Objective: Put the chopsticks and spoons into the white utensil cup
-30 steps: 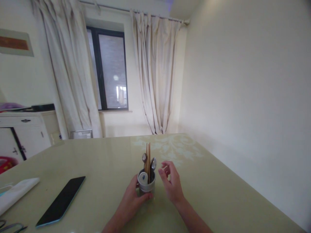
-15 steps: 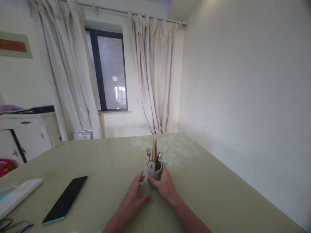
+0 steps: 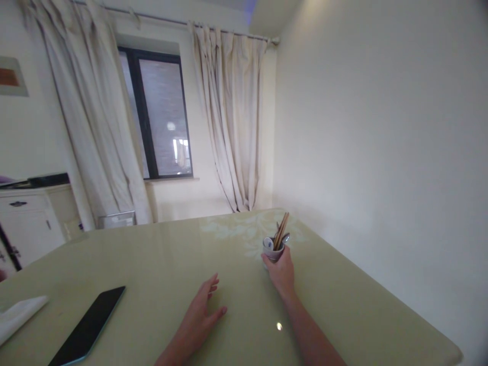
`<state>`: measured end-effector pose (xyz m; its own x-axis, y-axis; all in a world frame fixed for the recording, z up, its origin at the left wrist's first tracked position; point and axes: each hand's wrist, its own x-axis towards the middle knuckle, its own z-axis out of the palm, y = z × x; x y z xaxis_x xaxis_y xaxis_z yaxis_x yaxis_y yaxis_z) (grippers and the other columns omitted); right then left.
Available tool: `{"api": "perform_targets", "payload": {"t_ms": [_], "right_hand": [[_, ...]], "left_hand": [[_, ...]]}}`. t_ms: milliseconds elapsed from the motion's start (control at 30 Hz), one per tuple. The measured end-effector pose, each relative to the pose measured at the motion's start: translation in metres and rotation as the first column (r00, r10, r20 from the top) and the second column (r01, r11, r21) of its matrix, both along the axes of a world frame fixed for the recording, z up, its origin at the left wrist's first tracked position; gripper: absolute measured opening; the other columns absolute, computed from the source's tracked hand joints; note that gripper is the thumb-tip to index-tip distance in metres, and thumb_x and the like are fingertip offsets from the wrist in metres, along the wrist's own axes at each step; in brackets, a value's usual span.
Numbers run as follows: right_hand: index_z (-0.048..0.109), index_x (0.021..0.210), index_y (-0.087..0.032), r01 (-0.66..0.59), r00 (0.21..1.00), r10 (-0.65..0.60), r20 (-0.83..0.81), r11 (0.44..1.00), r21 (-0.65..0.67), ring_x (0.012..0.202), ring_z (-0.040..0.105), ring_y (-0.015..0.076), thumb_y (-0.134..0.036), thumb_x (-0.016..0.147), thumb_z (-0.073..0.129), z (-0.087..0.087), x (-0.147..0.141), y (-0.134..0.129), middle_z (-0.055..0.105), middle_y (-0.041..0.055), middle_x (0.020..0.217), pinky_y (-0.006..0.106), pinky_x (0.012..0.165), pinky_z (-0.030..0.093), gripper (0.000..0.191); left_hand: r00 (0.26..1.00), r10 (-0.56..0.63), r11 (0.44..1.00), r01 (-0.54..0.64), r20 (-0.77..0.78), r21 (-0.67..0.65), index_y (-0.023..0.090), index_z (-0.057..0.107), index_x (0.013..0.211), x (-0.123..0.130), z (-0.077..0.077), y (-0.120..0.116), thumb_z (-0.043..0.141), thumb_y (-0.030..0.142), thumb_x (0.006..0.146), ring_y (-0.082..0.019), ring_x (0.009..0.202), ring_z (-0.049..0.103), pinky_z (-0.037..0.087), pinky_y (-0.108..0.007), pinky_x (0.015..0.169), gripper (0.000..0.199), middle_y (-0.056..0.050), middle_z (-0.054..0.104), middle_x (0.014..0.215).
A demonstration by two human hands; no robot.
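A small grey cup stands toward the right side of the greenish table. Wooden chopsticks, a metal spoon and a white round-ended utensil lean in it. My right hand is wrapped round the cup from the near right side, hiding part of its wall. To the left and nearer to me, my left hand is open above the table with its fingers apart, holding nothing and not touching the cup.
A black phone-like slab lies on the table at the left, with a white object beyond it at the edge. A wall borders the right side. A white cabinet stands back left.
My right hand has moved the cup to the right and farther away, and the cup's contents now lean right. My left hand is now well apart from it. The view has turned slightly right.
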<state>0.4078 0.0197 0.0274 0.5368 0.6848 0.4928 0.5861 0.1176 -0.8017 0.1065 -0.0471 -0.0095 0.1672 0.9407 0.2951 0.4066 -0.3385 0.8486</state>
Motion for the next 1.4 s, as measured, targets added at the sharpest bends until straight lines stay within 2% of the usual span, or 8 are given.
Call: {"api": "perform_targets", "payload": {"t_ms": [200, 333, 500, 867, 1000, 1100, 1200, 1400], "right_hand": [[0.033, 0.162, -0.006, 0.17, 0.984, -0.178, 0.023, 0.963, 0.211, 0.148, 0.044, 0.0528, -0.071, 0.085, 0.072, 0.019, -0.015, -0.015, 0.046, 0.0361, 0.158, 0.07, 0.115, 0.038, 0.108], [0.031, 0.168, -0.018, -0.227, 0.954, 0.14, 0.265, 0.915, 0.333, 0.153, 0.042, 0.0406, -0.049, 0.106, 0.054, 0.024, -0.057, -0.047, 0.047, 0.024, 0.164, 0.063, 0.123, 0.032, 0.073], [0.069, 0.142, -0.028, -0.836, 0.394, 0.792, 0.467, 0.52, -0.176, 0.106, 0.072, 0.0319, -0.059, 0.096, 0.068, 0.011, -0.122, -0.072, 0.081, 0.0103, 0.117, 0.045, 0.102, 0.052, 0.056], [0.076, 0.13, -0.03, -0.861, 0.388, 0.839, 0.381, 0.477, -0.175, 0.106, 0.071, 0.0318, -0.069, 0.091, 0.07, 0.02, -0.117, -0.082, 0.082, 0.0072, 0.117, 0.045, 0.104, 0.051, 0.055], [0.053, 0.155, -0.031, -0.714, 0.657, 0.621, 0.428, 0.695, 0.089, 0.135, 0.059, 0.0372, -0.055, 0.1, 0.066, 0.022, -0.102, -0.071, 0.064, 0.013, 0.15, 0.056, 0.117, 0.04, 0.062], [0.038, 0.16, -0.022, -0.188, 0.978, 0.132, 0.159, 0.889, 0.417, 0.146, 0.045, 0.0413, -0.051, 0.102, 0.065, 0.029, -0.071, -0.056, 0.051, 0.0224, 0.155, 0.064, 0.121, 0.031, 0.07], [0.035, 0.159, -0.016, 0.136, 0.991, -0.115, -0.075, 0.891, 0.433, 0.139, 0.048, 0.0426, -0.061, 0.095, 0.07, 0.033, -0.037, -0.037, 0.047, 0.0262, 0.151, 0.064, 0.12, 0.034, 0.086], [0.039, 0.156, -0.01, 0.171, 0.971, -0.154, -0.184, 0.982, 0.08, 0.141, 0.047, 0.0536, -0.074, 0.068, 0.083, 0.008, -0.01, -0.005, 0.05, 0.0351, 0.155, 0.068, 0.108, 0.045, 0.118]], "left_hand": [[0.992, 0.039, 0.996, -0.029, -0.122, 0.09, 0.024, 0.056, 0.152, 0.005, -0.001, -0.001, 0.067, 0.036, 0.09, -0.032, 0.138, 0.065, 0.048, -0.058, 0.121, 0.064, -0.015, 0.068, 0.149], [0.948, -0.049, 0.975, 0.113, -0.316, 0.189, 0.032, 0.065, 0.146, 0.018, 0.014, -0.009, 0.065, 0.032, 0.095, -0.032, 0.139, 0.064, 0.047, -0.056, 0.123, 0.051, -0.01, 0.069, 0.15], [0.884, -0.227, 0.93, 0.321, -0.409, 0.177, 0.036, 0.075, 0.132, 0.019, 0.015, -0.011, 0.067, 0.028, 0.091, -0.031, 0.129, 0.068, 0.054, -0.045, 0.116, 0.043, -0.007, 0.076, 0.139], [0.905, -0.252, 0.926, 0.328, -0.343, 0.185, 0.038, 0.083, 0.118, 0.027, -0.001, 0.005, 0.073, 0.04, 0.086, -0.034, 0.111, 0.075, 0.063, -0.047, 0.103, 0.033, -0.008, 0.083, 0.115], [0.925, -0.119, 0.923, 0.237, -0.361, 0.302, 0.035, 0.075, 0.134, 0.012, 0.02, -0.005, 0.06, 0.034, 0.1, -0.028, 0.128, 0.071, 0.056, -0.043, 0.116, 0.037, -0.007, 0.077, 0.137], [0.941, 0.035, 0.928, 0.095, -0.337, 0.36, 0.036, 0.072, 0.138, -0.002, 0.027, -0.006, 0.055, 0.035, 0.104, -0.025, 0.127, 0.072, 0.058, -0.04, 0.114, 0.038, -0.005, 0.078, 0.137], [0.949, 0.118, 0.922, 0.006, -0.294, 0.388, 0.034, 0.074, 0.134, -0.01, 0.024, -0.002, 0.053, 0.035, 0.104, -0.025, 0.125, 0.074, 0.059, -0.042, 0.112, 0.037, -0.005, 0.079, 0.132], [0.949, 0.118, 0.93, -0.002, -0.292, 0.368, 0.032, 0.072, 0.135, -0.007, 0.018, 0.0, 0.05, 0.031, 0.104, -0.025, 0.127, 0.073, 0.058, -0.045, 0.114, 0.038, -0.006, 0.078, 0.134]]}}
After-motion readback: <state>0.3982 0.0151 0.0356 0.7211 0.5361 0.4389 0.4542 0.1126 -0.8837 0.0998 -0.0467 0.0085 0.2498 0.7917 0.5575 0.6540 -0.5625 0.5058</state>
